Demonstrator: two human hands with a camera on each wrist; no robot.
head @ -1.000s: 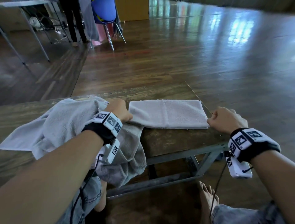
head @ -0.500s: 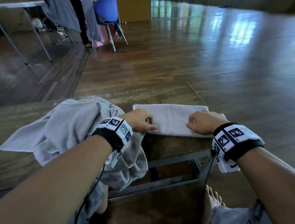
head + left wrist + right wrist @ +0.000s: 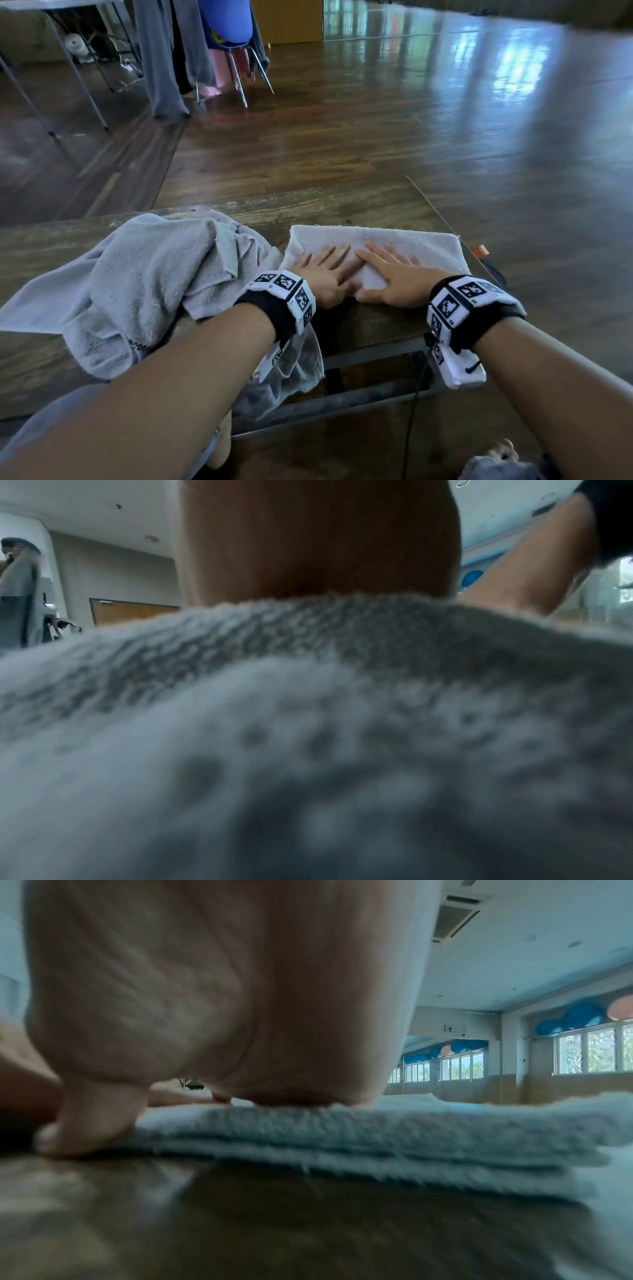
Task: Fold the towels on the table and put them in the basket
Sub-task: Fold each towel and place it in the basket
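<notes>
Pressing flat on the folded towel [image 3: 394, 240] with both hands, side by side, near the right end of the table [image 3: 342, 212]. Left hand [image 3: 325, 274] lying palm down, fingers straight and slightly spread, covering the left part of the fold. Right hand [image 3: 394, 277] lying palm down too, fingers straight and pointing up-left, fingertips nearly touching those of the left hand. Holding nothing in either hand; both wide and flat, only bearing down.

Seen from the right wrist: heel of the right hand [image 3: 240, 1001] sitting on the towel [image 3: 377, 1137], thumb [image 3: 89, 1123] reaching down past the near edge to the tabletop [image 3: 240, 1218]. Showing several stacked layers along that near edge, lying flat on the wood.

Seen from the left wrist: mostly filling the frame with blurred grey terry [image 3: 308, 750], the left hand [image 3: 318, 539] rising above it; hard telling finger pose from here.

Lying just left of the fold: a loose pile [image 3: 144, 291] of unfolded grey towels, rumpled, touching the folded towel's left corner and draping over the table's near edge under the left wrist. Basket not showing in any view.

Beyond the table: wooden floor [image 3: 445, 120], a blue chair [image 3: 229, 27] with metal legs, grey cloth hanging beside it.
</notes>
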